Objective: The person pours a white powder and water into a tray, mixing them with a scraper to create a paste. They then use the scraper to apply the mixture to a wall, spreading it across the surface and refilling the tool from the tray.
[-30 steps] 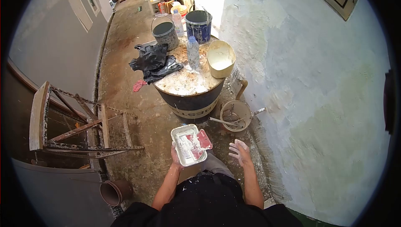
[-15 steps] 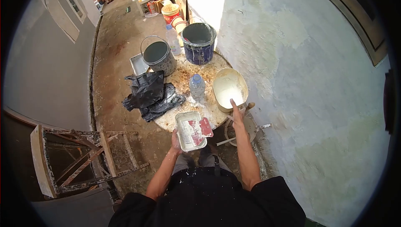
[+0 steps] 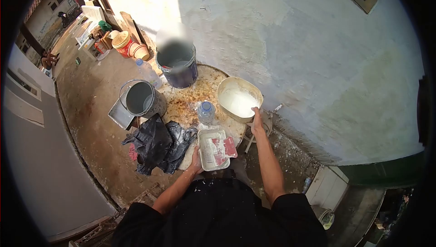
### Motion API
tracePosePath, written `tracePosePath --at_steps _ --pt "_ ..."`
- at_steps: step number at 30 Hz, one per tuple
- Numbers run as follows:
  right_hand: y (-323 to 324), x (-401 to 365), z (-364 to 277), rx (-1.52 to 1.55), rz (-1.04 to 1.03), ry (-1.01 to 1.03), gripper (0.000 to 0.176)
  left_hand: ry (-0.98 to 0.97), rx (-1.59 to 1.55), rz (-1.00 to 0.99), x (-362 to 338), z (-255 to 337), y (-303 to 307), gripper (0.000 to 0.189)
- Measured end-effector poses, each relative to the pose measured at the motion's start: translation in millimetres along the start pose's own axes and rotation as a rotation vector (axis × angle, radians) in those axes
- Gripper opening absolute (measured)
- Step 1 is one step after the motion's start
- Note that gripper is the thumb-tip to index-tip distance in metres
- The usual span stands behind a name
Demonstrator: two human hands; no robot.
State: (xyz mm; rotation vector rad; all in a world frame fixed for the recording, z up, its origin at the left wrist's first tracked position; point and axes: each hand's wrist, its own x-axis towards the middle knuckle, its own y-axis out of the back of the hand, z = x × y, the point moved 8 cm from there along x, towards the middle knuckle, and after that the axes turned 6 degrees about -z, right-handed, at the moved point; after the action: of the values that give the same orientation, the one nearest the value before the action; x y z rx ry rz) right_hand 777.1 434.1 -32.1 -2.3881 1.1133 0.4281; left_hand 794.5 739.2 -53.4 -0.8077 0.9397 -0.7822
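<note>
My left hand is closed on the left side of a small pale rectangular tray, holding it in front of my body. Across the tray lies a red scraper smeared with white paste. At the near right edge of a cream tub, my right hand grips the rim, thumb on top and fingers hidden beneath. White material coats the tub's inside. Between tub and tray stands a clear plastic bottle with a blue top. Crumpled black plastic lies left of the tray.
A stained round table bears a grey bucket, a dark blue bucket and a larger bottle. The patchy plastered wall borders it on the right. Farther back are stacked tubs and a seated person.
My view has turned to the right, so the buckets and table sit farther left. Both hands keep their holds on the tray and the tub.
</note>
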Motion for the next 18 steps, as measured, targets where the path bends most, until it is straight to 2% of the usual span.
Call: tracePosePath --at_steps 7,8,11,14,18 --pt "6 -51 -15 0.195 -0.013 0.033 0.06 0.064 0.058 -0.028 -11 16 7 0.074" --pt "17 -62 -17 0.192 0.077 0.053 0.058 0.069 0.059 -0.035 -11 17 7 0.074" --pt "51 -81 -49 -0.068 0.151 0.444 0.064 0.105 0.058 -0.041 -12 15 -2 0.074" --pt "14 -159 -116 -0.4 0.201 0.771 0.081 0.133 0.054 -0.025 -17 20 -19 0.07" --pt "-17 -211 -143 -0.729 0.202 0.981 0.085 0.004 0.121 0.041 -1 23 8 0.061"
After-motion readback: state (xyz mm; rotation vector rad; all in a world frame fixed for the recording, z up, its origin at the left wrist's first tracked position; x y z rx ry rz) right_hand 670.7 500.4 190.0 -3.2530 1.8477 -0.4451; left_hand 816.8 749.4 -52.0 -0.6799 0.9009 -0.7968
